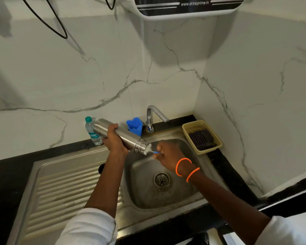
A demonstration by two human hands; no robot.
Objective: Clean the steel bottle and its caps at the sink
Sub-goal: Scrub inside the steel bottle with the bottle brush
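Observation:
My left hand (113, 138) grips the steel bottle (125, 137) around its middle and holds it tilted over the sink basin (145, 191), mouth down to the right. White bristles of a bottle brush (147, 149) stick out of the bottle's open threaded mouth. My right hand (168, 156) grips the brush's blue handle just right of the mouth. A dark round object (101, 168), perhaps a cap, peeks out beside my left forearm on the drainboard. No other cap shows.
A tap (155, 115) stands behind the basin with a blue holder (135, 126) to its left. A plastic water bottle (93, 131) stands on the counter behind the steel bottle. A yellow basket (201, 137) with dark items sits right. The ribbed drainboard (65, 188) lies left.

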